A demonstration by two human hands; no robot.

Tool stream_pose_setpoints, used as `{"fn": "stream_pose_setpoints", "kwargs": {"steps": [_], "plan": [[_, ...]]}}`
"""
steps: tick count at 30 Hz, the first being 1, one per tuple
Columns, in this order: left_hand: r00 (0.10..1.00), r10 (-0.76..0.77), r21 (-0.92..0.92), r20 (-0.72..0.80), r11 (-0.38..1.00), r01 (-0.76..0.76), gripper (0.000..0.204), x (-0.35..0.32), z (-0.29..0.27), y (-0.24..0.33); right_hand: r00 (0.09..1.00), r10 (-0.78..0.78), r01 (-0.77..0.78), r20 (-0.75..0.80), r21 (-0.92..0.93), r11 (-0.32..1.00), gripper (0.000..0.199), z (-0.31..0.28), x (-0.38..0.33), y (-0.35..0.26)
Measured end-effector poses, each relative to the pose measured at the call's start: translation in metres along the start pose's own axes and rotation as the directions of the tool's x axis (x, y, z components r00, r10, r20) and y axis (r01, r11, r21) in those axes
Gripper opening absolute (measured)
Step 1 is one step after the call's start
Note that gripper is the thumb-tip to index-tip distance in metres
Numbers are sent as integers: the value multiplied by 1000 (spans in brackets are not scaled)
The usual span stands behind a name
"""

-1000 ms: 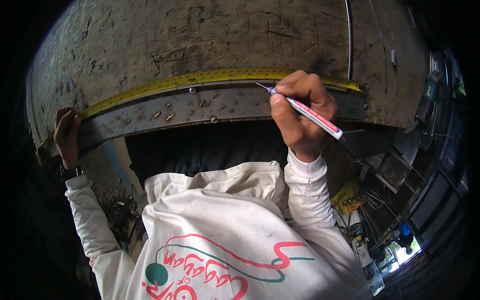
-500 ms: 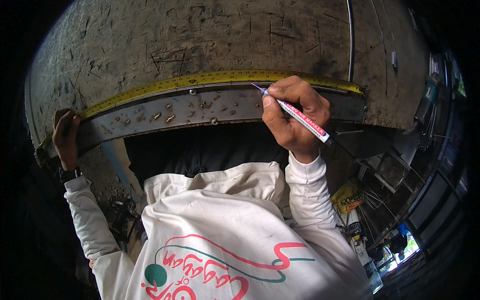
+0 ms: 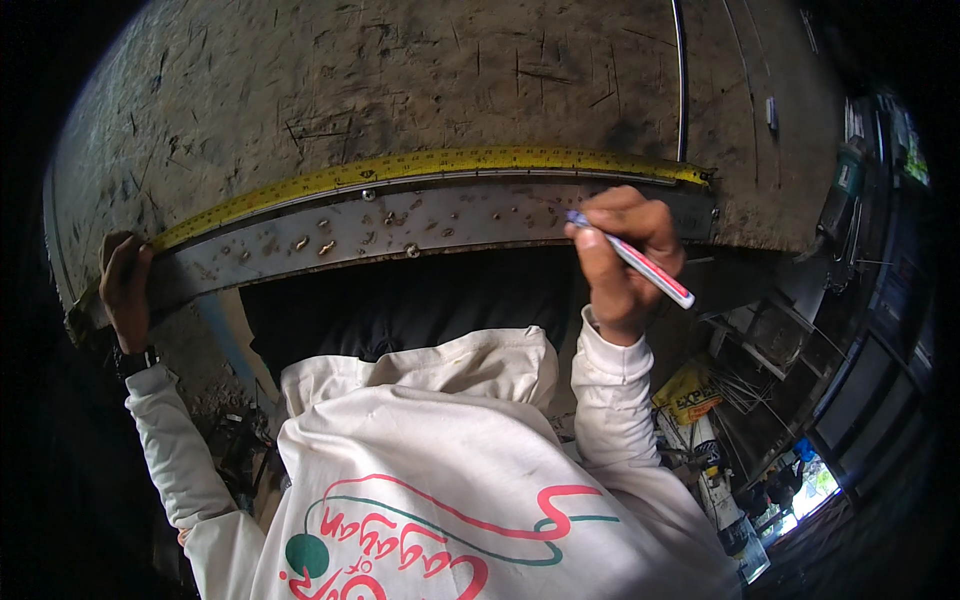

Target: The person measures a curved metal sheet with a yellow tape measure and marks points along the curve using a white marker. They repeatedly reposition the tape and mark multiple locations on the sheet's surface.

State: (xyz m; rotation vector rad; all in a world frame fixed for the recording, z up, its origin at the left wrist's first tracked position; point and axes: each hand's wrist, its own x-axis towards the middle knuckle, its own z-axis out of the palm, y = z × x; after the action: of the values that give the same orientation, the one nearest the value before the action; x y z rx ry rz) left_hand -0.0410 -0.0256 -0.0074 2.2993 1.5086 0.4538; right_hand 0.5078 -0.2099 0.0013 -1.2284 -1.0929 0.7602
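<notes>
A yellow tape measure (image 3: 430, 163) is stretched from left to right along the near edge of a worn, scratched workbench (image 3: 440, 80). Its left end is pinched in the curled fingers of my left hand (image 3: 125, 285). Just below the tape runs a thin metal length (image 3: 470, 181), and nearer me a grey metal strip (image 3: 290, 240) with bolts and brownish blobs. My right hand (image 3: 640, 255) grips a white and red marker pen (image 3: 655, 272) over the right part of the strip. The marker is slightly blurred; whether its tip touches the metal I cannot tell.
A long metal rod (image 3: 681, 80) lies across the bench to the far right. A small pale piece (image 3: 771, 114) and a green power tool (image 3: 848, 175) are beyond it. Low on the right are thin rods, a yellow package (image 3: 688, 392) and a metal frame (image 3: 765, 335).
My right hand and the marker have moved right and nearer to me, from the tape's lower edge to over the grey strip. My left hand keeps its hold on the tape's end.
</notes>
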Motion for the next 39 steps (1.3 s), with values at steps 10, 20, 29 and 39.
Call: {"fn": "stream_pose_setpoints", "kwargs": {"steps": [10,20,29,39], "plan": [[1000,23,11,7,1000,-23,13,-2,-3,-12,993,65,-57,-101,79,995,15,-20,-8,3],[999,47,-17,-11,999,-47,12,0,-1,-1,994,52,-48,-95,45,998,13,-22,-8,3],[998,67,1,-14,998,-67,13,-3,-3,1,997,71,-72,-23,-76,994,11,-11,0,0],[995,77,35,-56,997,-75,14,4,-2,15,974,-141,177,176,-203,963,13,74,24,7]]}}
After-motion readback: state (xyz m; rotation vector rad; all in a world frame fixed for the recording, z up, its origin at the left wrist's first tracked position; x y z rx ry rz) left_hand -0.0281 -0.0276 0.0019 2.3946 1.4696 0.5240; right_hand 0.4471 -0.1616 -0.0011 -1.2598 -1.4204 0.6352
